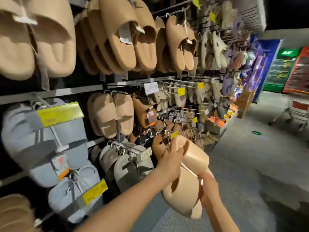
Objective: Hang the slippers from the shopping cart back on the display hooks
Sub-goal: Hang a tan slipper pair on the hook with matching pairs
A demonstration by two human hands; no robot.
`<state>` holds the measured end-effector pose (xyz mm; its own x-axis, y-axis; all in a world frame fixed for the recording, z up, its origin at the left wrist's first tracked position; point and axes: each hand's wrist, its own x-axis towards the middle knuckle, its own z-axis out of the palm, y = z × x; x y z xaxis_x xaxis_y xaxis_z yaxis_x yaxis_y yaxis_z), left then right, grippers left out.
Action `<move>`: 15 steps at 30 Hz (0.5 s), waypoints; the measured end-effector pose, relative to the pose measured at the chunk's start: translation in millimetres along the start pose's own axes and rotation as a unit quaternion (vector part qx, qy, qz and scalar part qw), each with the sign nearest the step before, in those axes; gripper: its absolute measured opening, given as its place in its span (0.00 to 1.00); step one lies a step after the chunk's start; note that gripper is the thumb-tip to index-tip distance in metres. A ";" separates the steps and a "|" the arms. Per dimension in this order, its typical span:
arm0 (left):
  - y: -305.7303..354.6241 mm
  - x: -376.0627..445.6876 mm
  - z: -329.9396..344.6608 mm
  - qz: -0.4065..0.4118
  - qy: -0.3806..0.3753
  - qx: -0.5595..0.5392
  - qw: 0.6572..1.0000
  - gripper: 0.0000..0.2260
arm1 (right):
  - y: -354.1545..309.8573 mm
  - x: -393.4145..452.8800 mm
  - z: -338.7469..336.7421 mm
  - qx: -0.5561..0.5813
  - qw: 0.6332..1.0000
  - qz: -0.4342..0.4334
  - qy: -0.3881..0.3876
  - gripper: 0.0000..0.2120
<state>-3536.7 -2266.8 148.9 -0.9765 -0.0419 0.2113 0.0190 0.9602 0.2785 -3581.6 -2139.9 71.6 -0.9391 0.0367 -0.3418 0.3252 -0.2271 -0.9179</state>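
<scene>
1. Yellow price tags (60,114) are hanging along the display hooks (124,147), and a white price card (151,88) is sitting on the middle rail; the printing on all of them is blurring past reading, so no brand or price can be made out.
2. The left hand (170,162) is gripping the upper end of a pair of peach slippers (187,180), its fingers curling round the rim of the top slipper.
3. The right hand (209,187) is holding the same pair from the right side lower down, its fingers wrapping the edge where the two slippers are meeting.
4. The pair is being held in the air in front of the lower rows of the rack, just beside a brown clog-style slipper (158,146) hanging there; whether it is touching a hook cannot be told.
5. Tan slippers (120,32) are filling the top row, beige ones (110,114) are hanging in the middle, and pale blue slippers (43,139) and grey slippers (128,166) are hanging lower left.
6. The floor (242,156) is showing as grey speckled concrete, running down a dim aisle.
7. At the far right, a shopping cart (296,111) is standing well apart from the hands, with green and red lit coolers (287,69) glowing behind it.
</scene>
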 end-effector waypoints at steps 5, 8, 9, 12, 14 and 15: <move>-18.2 49.8 -20.1 -0.094 0.051 -0.018 0.994 0.18 | -16.9 50.1 20.6 0.054 0.986 0.088 -0.129 0.07; -17.8 80.9 -34.6 -0.116 0.080 -0.038 0.989 0.18 | -38.3 74.2 15.3 0.078 0.969 0.124 -0.199 0.12; -16.8 91.0 -38.0 -0.125 0.084 -0.039 0.988 0.17 | -44.9 82.2 12.7 0.083 0.960 0.138 -0.228 0.15; -15.6 120.0 -43.1 -0.159 0.109 0.012 0.981 0.15 | -67.1 101.8 8.0 0.072 0.933 0.168 -0.310 0.13; -13.2 133.4 -47.5 -0.172 0.131 0.051 0.975 0.13 | -73.9 110.7 15.9 0.040 0.919 0.177 -0.349 0.10; -11.0 138.1 -50.1 -0.177 0.138 0.069 0.972 0.11 | -73.2 112.2 22.0 0.029 0.914 0.180 -0.363 0.08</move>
<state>-3661.1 -2296.9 221.9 -0.8217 -0.4308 0.3732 -0.3557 0.8992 0.2547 -3713.2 -2140.6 104.9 -0.6052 -0.7014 -0.3765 0.6415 -0.1496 -0.7524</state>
